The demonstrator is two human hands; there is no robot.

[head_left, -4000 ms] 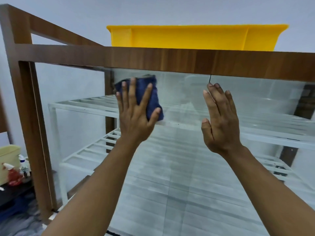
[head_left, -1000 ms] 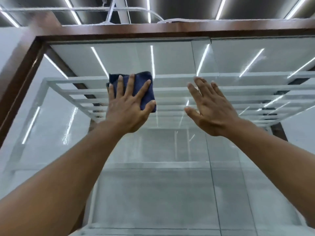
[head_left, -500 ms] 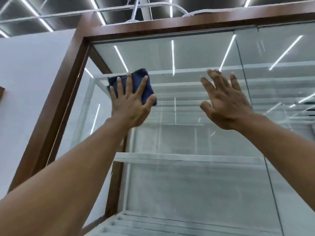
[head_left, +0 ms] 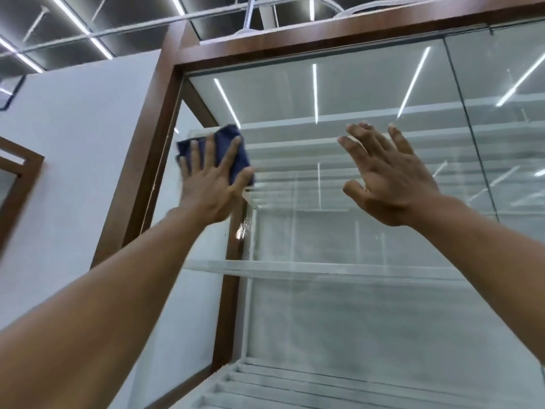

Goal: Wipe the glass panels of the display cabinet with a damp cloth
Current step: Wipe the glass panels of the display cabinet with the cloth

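Blue cloth (head_left: 233,149) pressed flat on glass panel (head_left: 339,231) by left hand (head_left: 211,187); right hand (head_left: 389,184) splayed, holding nothing.

A tall glass panel (head_left: 339,231) fills the view, a flat barrier in front of the white slatted shelves (head_left: 324,270) behind it. A brown wooden frame (head_left: 153,160) borders the glass at the left and along the top, close beside the left hand (head_left: 211,187), which presses a dark blue cloth (head_left: 233,152) flat on the glass. The right hand (head_left: 389,181), fingers spread, is at the glass near mid-panel. Between and below the hands the glass surface is bare. A vertical seam (head_left: 472,143) runs to the right.
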